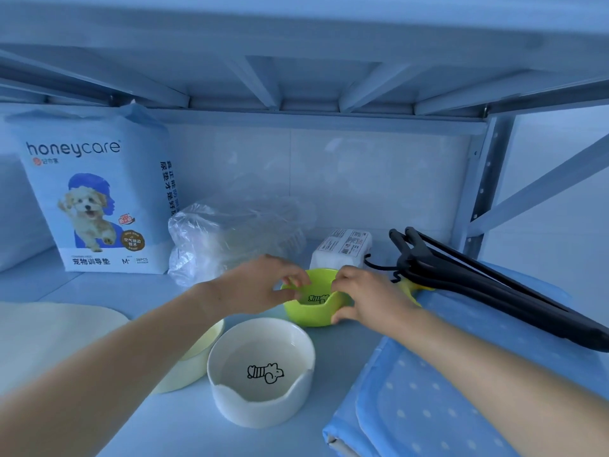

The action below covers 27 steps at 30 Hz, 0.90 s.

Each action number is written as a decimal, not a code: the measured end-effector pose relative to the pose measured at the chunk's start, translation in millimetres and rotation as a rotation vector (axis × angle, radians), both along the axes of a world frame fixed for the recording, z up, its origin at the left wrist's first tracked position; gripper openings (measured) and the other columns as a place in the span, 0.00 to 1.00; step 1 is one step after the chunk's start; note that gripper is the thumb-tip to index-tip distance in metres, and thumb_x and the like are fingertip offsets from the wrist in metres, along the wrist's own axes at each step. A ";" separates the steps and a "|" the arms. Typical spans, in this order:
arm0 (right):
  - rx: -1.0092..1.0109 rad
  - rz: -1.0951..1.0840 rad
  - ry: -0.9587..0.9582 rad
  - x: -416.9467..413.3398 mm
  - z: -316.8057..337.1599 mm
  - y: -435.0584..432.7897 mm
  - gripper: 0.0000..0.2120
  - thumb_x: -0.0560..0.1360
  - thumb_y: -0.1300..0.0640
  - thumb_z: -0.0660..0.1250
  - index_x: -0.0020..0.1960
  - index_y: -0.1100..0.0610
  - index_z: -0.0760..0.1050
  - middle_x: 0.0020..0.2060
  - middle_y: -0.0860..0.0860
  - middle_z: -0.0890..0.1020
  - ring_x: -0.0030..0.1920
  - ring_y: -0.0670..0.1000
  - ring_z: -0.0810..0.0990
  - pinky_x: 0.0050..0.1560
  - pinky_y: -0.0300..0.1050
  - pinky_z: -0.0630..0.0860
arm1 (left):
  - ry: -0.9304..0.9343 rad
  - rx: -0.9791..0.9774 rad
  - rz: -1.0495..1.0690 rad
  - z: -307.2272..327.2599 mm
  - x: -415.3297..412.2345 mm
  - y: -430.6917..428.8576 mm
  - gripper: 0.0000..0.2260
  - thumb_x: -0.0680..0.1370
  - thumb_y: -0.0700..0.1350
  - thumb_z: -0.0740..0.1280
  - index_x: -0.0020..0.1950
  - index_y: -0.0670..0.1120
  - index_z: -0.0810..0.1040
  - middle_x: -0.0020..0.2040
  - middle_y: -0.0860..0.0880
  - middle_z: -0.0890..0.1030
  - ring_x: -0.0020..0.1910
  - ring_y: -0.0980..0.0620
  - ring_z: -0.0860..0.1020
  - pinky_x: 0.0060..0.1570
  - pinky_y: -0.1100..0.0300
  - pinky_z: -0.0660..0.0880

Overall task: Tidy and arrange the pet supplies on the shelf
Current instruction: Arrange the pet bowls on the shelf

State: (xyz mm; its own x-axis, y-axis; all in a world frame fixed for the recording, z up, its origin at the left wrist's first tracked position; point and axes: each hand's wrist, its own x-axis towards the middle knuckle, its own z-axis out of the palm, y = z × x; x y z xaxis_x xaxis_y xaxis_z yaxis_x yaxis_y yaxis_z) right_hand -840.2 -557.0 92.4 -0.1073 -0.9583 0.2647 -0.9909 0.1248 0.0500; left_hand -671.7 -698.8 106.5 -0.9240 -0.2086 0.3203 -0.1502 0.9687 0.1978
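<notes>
both hands, left hand (260, 285) and right hand (365, 300), are pinching the green bowl (313, 313) at its rim; looks rigid, glossy, probably slippery

White bowl (263, 412) and green bowl (309, 317): smooth, glossy, ceramic-looking glaze. Pad pack (95, 192): printed plastic film, slight sheen; bag (230, 232): clear, crinkled plastic. Dotted mat (428, 390): matt blue cloth; hangers (478, 285): matt black plastic; shelf (108, 288): smooth painted metal.

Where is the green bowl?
In the head view's centre, the green bowl sits between the left hand and right hand gripping it, behind the white bowl.
</notes>
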 end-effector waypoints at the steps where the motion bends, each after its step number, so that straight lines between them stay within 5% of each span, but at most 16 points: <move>1: 0.000 -0.001 -0.018 0.2 -1.4 0.1 0.23 0.68 0.43 0.71 0.58 0.54 0.76 0.55 0.51 0.74 0.55 0.54 0.75 0.50 0.44 0.71 | -0.021 0.020 0.010 -1.8 0.9 2.8 0.10 0.76 0.47 0.68 0.56 0.51 0.79 0.52 0.55 0.81 0.50 0.59 0.77 0.51 0.75 0.67; 6: -0.012 0.010 -0.064 -1.1 -4.3 4.2 0.24 0.68 0.44 0.72 0.60 0.54 0.76 0.57 0.49 0.75 0.56 0.52 0.74 0.45 0.39 0.63 | -0.046 0.004 0.080 -11.3 4.4 10.5 0.11 0.74 0.43 0.70 0.56 0.51 0.80 0.54 0.54 0.79 0.53 0.56 0.74 0.53 0.74 0.64; 8: -0.004 0.026 -0.065 -0.6 -4.9 5.7 0.23 0.67 0.44 0.73 0.58 0.53 0.78 0.56 0.49 0.75 0.55 0.52 0.74 0.44 0.39 0.63 | -0.026 -0.010 0.093 -12.5 4.0 15.3 0.09 0.73 0.41 0.70 0.52 0.50 0.81 0.51 0.52 0.80 0.50 0.56 0.74 0.54 0.69 0.67; 13: -0.003 0.047 -0.083 0.2 -8.2 6.7 0.20 0.66 0.44 0.73 0.53 0.54 0.80 0.53 0.50 0.78 0.54 0.52 0.74 0.47 0.43 0.69 | 0.001 0.017 0.069 -12.4 4.2 21.9 0.08 0.70 0.40 0.73 0.47 0.49 0.83 0.44 0.52 0.81 0.41 0.61 0.73 0.42 0.79 0.63; 22: -0.124 0.062 -0.300 8.2 12.6 0.2 0.13 0.66 0.39 0.72 0.40 0.47 0.80 0.41 0.46 0.79 0.45 0.47 0.75 0.46 0.44 0.73 | 0.050 0.002 0.053 -1.9 14.2 15.7 0.07 0.72 0.38 0.71 0.48 0.47 0.82 0.43 0.56 0.77 0.44 0.56 0.76 0.42 0.79 0.64; 27: -0.222 0.106 -0.332 34.0 25.1 -24.2 0.09 0.69 0.44 0.71 0.43 0.49 0.81 0.40 0.42 0.79 0.45 0.46 0.77 0.47 0.43 0.74 | 0.117 -0.044 0.146 11.9 41.1 -7.0 0.08 0.73 0.41 0.68 0.50 0.51 0.81 0.48 0.55 0.79 0.44 0.58 0.74 0.42 0.76 0.64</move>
